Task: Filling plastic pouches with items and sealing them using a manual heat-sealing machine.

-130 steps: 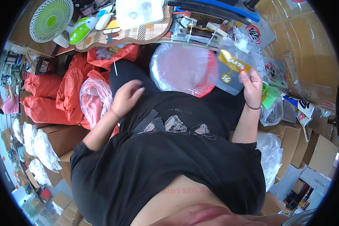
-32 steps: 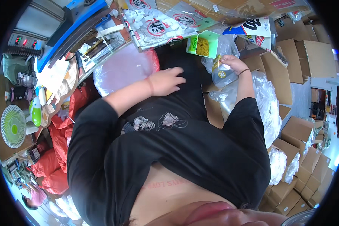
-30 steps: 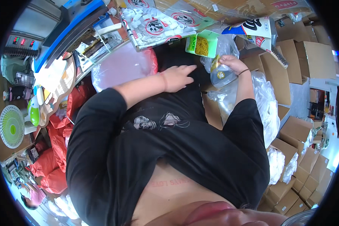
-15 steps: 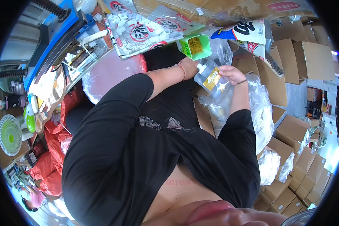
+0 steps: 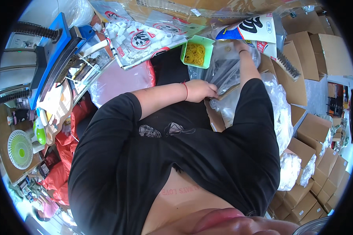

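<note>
My left hand (image 5: 200, 91) is closed beside the edge of an open cardboard box (image 5: 215, 117); what its curled fingers hold, if anything, is hidden. My right hand (image 5: 240, 47) reaches away from me, over clear plastic pouches (image 5: 223, 68) in the box. Its fingers are mostly out of sight by a white and blue printed bag (image 5: 249, 30). To the left of the pouches stands a light green tub (image 5: 206, 59) with yellow rubber bands (image 5: 194, 54) in it. The clear pouch seen earlier no longer shows in either hand.
A printed bag of white spout caps (image 5: 123, 31) lies at far left, above a plastic-wrapped pink stack (image 5: 119, 80). A brush (image 5: 288, 64) leans at the right near open cartons (image 5: 329, 55). A blue-framed machine (image 5: 55, 58) and a fan (image 5: 20, 149) stand left.
The clear spouted pouch with a gold label has left my hands. My left hand has drawn back toward me, and my right hand has moved farther away toward the printed bag.
</note>
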`<move>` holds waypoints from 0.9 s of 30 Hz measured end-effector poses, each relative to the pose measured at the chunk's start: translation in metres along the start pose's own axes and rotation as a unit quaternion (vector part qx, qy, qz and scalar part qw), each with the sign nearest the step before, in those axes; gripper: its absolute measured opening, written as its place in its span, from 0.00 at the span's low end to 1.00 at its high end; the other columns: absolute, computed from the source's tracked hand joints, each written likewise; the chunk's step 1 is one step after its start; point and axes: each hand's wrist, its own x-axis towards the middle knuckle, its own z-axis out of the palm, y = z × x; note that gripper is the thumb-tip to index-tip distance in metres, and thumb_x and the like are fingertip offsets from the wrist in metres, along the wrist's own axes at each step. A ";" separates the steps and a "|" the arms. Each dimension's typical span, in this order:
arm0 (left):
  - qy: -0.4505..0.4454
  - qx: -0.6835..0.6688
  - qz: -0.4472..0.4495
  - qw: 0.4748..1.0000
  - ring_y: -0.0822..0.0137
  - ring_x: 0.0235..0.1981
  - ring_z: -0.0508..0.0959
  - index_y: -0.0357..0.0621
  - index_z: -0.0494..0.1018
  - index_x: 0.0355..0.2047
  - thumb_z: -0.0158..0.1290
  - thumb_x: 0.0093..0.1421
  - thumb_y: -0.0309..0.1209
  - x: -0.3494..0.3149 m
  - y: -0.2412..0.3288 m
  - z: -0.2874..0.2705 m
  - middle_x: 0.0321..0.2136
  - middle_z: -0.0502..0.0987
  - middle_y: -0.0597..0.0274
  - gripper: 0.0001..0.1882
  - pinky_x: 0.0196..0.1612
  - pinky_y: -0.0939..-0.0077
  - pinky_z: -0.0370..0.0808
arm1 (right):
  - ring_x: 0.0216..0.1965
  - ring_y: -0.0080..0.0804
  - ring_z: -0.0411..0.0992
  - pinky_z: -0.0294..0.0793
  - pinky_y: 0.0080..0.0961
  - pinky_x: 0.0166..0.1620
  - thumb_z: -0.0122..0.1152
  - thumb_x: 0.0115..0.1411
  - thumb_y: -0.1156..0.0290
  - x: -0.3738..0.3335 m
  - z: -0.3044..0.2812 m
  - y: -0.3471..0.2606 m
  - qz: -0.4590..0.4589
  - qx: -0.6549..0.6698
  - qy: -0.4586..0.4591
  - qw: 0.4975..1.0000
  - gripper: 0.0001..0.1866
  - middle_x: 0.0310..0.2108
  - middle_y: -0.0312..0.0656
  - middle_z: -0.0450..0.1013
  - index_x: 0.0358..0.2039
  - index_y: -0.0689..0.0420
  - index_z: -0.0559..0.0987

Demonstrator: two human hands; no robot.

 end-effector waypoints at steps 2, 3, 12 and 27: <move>0.006 -0.016 -0.004 1.000 0.53 0.48 0.77 0.50 0.76 0.51 0.53 0.51 0.19 -0.003 -0.001 -0.001 0.49 0.75 0.60 0.25 0.47 0.62 0.75 | 0.60 0.47 0.66 0.63 0.39 0.62 0.48 0.65 0.55 0.021 -0.013 0.016 -0.036 -0.013 0.166 0.985 0.25 0.59 0.51 0.69 0.57 0.57 0.73; 0.009 -0.018 0.001 1.000 0.53 0.48 0.77 0.50 0.76 0.51 0.53 0.51 0.19 -0.004 -0.001 0.000 0.49 0.75 0.60 0.25 0.47 0.62 0.75 | 0.60 0.47 0.66 0.63 0.39 0.62 0.48 0.65 0.55 0.029 -0.023 0.022 -0.049 0.003 0.200 0.979 0.25 0.58 0.51 0.69 0.57 0.56 0.73; -0.018 -0.052 0.014 0.998 0.50 0.56 0.71 0.50 0.74 0.53 0.52 0.53 0.19 -0.012 0.005 0.005 0.56 0.70 0.55 0.26 0.55 0.61 0.71 | 0.56 0.47 0.70 0.67 0.41 0.59 0.48 0.64 0.54 0.001 -0.024 0.008 -0.099 0.046 0.145 0.983 0.22 0.54 0.48 0.73 0.53 0.52 0.77; -0.049 -0.002 -0.168 0.985 0.50 0.54 0.71 0.49 0.73 0.54 0.55 0.59 0.30 -0.081 0.025 -0.027 0.54 0.70 0.53 0.21 0.57 0.61 0.70 | 0.51 0.46 0.74 0.70 0.40 0.56 0.49 0.63 0.50 -0.082 0.033 -0.097 -0.082 0.041 0.102 0.991 0.23 0.48 0.45 0.78 0.50 0.51 0.79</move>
